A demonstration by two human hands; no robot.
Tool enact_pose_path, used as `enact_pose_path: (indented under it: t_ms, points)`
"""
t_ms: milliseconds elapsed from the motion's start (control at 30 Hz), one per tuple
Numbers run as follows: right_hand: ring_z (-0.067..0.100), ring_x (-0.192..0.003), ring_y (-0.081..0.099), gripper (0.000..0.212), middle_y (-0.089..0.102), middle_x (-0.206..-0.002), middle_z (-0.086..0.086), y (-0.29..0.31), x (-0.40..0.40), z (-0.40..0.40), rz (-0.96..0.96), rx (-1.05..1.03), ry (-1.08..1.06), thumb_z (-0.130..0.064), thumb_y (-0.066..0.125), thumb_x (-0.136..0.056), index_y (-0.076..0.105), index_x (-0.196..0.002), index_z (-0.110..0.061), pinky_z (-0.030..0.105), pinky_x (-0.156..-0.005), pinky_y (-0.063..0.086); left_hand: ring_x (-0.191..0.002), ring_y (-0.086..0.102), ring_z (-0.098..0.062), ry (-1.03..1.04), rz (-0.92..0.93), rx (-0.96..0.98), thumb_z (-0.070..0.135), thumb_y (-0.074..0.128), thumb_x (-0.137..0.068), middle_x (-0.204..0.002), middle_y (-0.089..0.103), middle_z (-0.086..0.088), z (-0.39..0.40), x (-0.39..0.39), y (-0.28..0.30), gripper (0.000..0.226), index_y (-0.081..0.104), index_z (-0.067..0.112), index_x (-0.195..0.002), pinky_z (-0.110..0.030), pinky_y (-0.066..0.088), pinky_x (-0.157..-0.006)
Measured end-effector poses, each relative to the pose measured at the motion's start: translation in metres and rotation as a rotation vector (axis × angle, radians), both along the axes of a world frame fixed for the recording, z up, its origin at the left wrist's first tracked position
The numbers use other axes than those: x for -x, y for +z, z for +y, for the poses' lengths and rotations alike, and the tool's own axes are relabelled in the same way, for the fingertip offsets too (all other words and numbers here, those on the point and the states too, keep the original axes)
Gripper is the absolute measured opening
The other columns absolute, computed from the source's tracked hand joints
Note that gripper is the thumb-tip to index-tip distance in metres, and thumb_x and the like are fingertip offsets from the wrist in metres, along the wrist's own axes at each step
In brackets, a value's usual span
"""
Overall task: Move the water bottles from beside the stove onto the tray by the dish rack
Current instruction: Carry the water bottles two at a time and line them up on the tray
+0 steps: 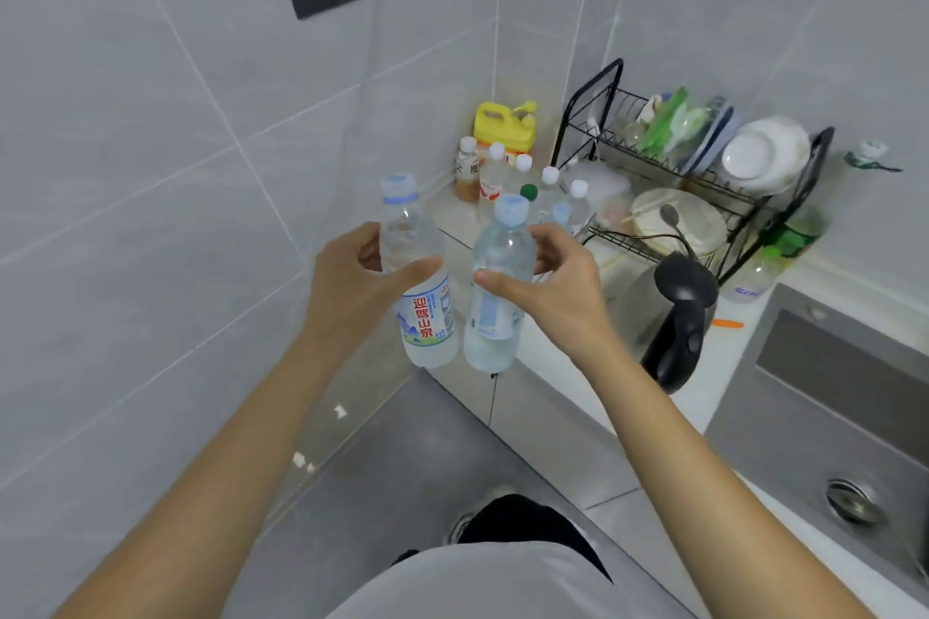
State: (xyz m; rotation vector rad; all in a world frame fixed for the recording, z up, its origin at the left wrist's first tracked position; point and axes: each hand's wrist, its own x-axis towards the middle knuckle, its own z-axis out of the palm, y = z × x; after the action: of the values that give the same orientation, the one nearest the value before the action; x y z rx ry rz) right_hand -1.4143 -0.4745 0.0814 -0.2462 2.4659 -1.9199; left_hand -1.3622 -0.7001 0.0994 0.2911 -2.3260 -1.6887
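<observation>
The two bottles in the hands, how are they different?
The left bottle, held by the left hand, shows a white label with red writing; the right bottle, in the right hand, has a pale blue label. The left bottle's cap sits higher than the right's. Both are clear, blue-capped and held nearly upright.

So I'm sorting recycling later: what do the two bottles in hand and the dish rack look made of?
Both look like clear thin plastic: the bottle in the left hand shows water through glossy walls and has a printed film label; the bottle in the right hand looks alike, with a pale blue cap. The dish rack appears to be black-coated metal wire, judging by its thin bent rods.
</observation>
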Motion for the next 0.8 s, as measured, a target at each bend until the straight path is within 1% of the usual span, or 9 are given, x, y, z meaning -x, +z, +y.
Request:
enact_pose_path:
  t_ms: [67,133,200,267,367,500,567,633,800]
  points:
    - [0.019,-0.085,0.067,0.058,0.076,-0.097,0.000,0.000,0.043,-0.010,0.000,-0.022,-0.005,-0.044,0.098,-0.060,0.067,-0.107,-0.030,0.034,-0.077,0.057,-0.093,0.080,-0.017,0.004,-0.016,0.031,0.047,0.089,-0.068,-0.099,0.082,0.005,-0.011,0.044,0.001,0.044,0.079,0.023,-0.103,-0.054,0.065,-0.085]
    - [0.015,-0.085,0.067,0.054,0.075,-0.098,-0.001,0.002,0.084,-0.018,-0.008,-0.045,-0.005,-0.041,0.099,-0.063,0.063,-0.103,-0.036,0.031,-0.077,0.056,-0.093,0.079,-0.020,0.014,-0.030,0.072,0.048,0.089,-0.069,-0.097,0.082,0.005,-0.021,0.086,0.003,0.041,0.078,0.025,-0.101,-0.056,0.064,-0.082]
    - [0.011,-0.089,0.068,0.057,0.074,-0.099,-0.005,0.002,0.122,-0.026,-0.013,-0.071,-0.014,-0.044,0.098,-0.063,0.063,-0.108,-0.034,0.033,-0.081,0.058,-0.093,0.079,-0.020,0.024,-0.031,0.085,0.045,0.090,-0.070,-0.095,0.082,0.006,-0.030,0.124,0.002,0.038,0.077,0.025,-0.099,-0.056,0.064,-0.081]
    - [0.012,-0.092,0.070,0.068,0.074,-0.100,-0.007,-0.002,0.157,-0.034,-0.016,-0.101,-0.038,-0.054,0.095,-0.059,0.064,-0.115,-0.029,0.040,-0.083,0.061,-0.093,0.078,-0.015,0.015,-0.040,0.081,0.042,0.090,-0.070,-0.096,0.081,0.007,-0.037,0.157,0.001,0.037,0.076,0.024,-0.100,-0.054,0.064,-0.083]
    - [0.014,-0.091,0.071,0.076,0.075,-0.100,-0.008,-0.012,0.197,-0.042,-0.026,-0.128,-0.073,-0.063,0.090,-0.055,0.063,-0.119,-0.031,0.047,-0.084,0.060,-0.093,0.078,-0.015,-0.001,-0.071,0.079,0.047,0.088,-0.066,-0.097,0.081,0.006,-0.044,0.201,-0.007,0.044,0.075,0.022,-0.100,-0.048,0.064,-0.085]
    - [0.014,-0.093,0.070,0.076,0.074,-0.101,-0.011,-0.030,0.233,-0.052,-0.045,-0.150,-0.123,-0.064,0.089,-0.055,0.062,-0.121,-0.036,0.046,-0.086,0.060,-0.085,0.075,-0.011,-0.027,-0.099,0.094,0.048,0.089,-0.062,-0.091,0.079,0.006,-0.050,0.255,-0.026,0.044,0.072,0.023,-0.094,-0.035,0.061,-0.075]
    - [0.012,-0.091,0.068,0.077,0.073,-0.100,-0.014,-0.042,0.247,-0.059,-0.048,-0.174,-0.156,-0.065,0.088,-0.054,0.063,-0.120,-0.035,0.046,-0.086,0.060,-0.089,0.076,-0.013,-0.066,-0.106,0.120,0.044,0.091,-0.064,-0.092,0.079,0.006,-0.054,0.282,-0.040,0.043,0.072,0.023,-0.096,-0.037,0.061,-0.078]
    - [0.012,-0.093,0.068,0.078,0.073,-0.102,-0.014,-0.056,0.257,-0.067,-0.063,-0.210,-0.182,-0.065,0.089,-0.054,0.063,-0.120,-0.035,0.047,-0.087,0.059,-0.089,0.075,-0.009,-0.120,-0.122,0.144,0.040,0.093,-0.066,-0.093,0.078,0.009,-0.060,0.307,-0.055,0.041,0.072,0.025,-0.097,-0.037,0.061,-0.081]
    - [0.025,-0.105,0.064,0.078,0.067,-0.111,-0.004,-0.085,0.264,-0.092,-0.165,-0.386,-0.250,-0.055,0.093,-0.064,0.052,-0.126,-0.032,0.047,-0.088,0.055,-0.091,0.077,-0.006,-0.257,-0.226,0.142,0.047,0.091,-0.061,-0.096,0.080,0.014,-0.074,0.355,-0.096,0.046,0.071,0.032,-0.100,-0.045,0.063,-0.086]
